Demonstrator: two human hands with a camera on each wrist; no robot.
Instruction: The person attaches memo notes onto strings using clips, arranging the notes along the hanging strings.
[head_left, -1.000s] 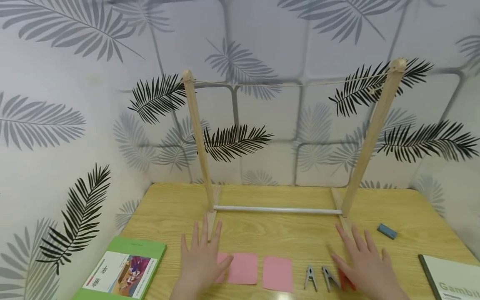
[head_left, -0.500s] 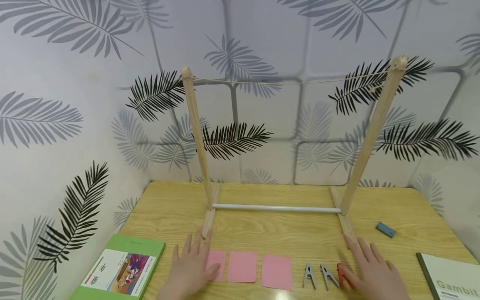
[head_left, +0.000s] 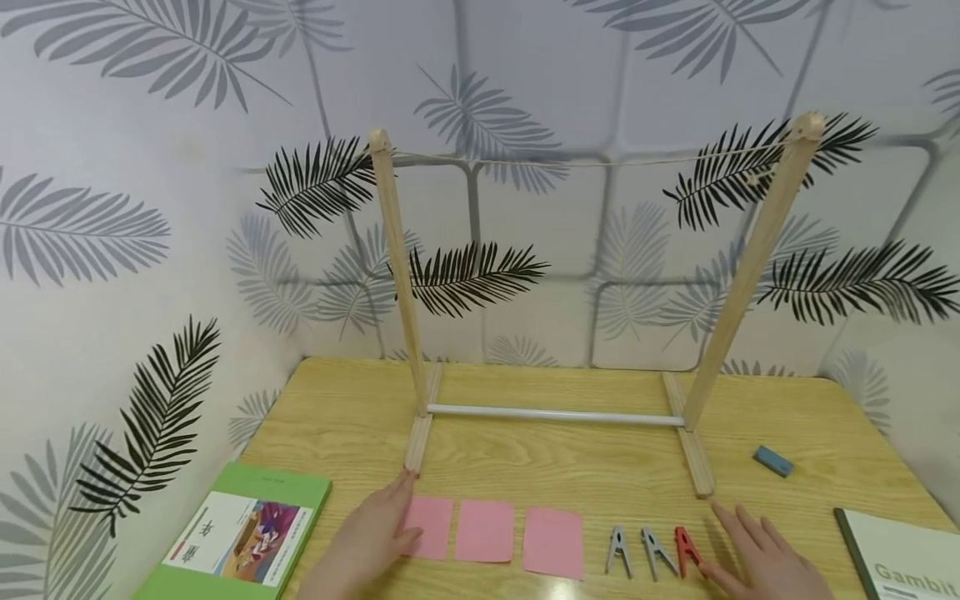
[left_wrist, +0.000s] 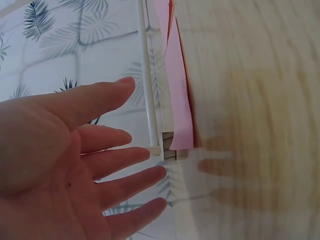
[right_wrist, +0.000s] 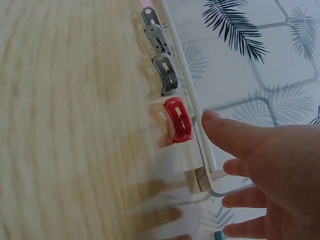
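Three pink square paper sheets lie in a row at the table's front: the left one [head_left: 429, 528], the middle one [head_left: 484, 532] and the right one [head_left: 553, 543]. My left hand [head_left: 367, 533] hovers beside the left sheet, its fingers extended and holding nothing; the left wrist view shows the spread fingers [left_wrist: 127, 187] near the pink paper [left_wrist: 181, 112]. To the right stand two grey clothespins [head_left: 618, 552] and a red clothespin [head_left: 687, 550]. Close beside the red one is my right hand [head_left: 772, 562], fingers apart and nothing in them.
Behind the sheets stands a wooden frame [head_left: 738, 300] with two posts, a white crossbar [head_left: 555, 415] and a string [head_left: 585, 164] between its tops. A green book [head_left: 232, 533] lies left; a blue block [head_left: 773, 461] and a notebook [head_left: 911, 550] lie right.
My left hand has come down and left, turning onto its side and uncovering the left pink sheet. My right hand has shifted right and nearer, revealing the red clothespin and the frame's right foot.
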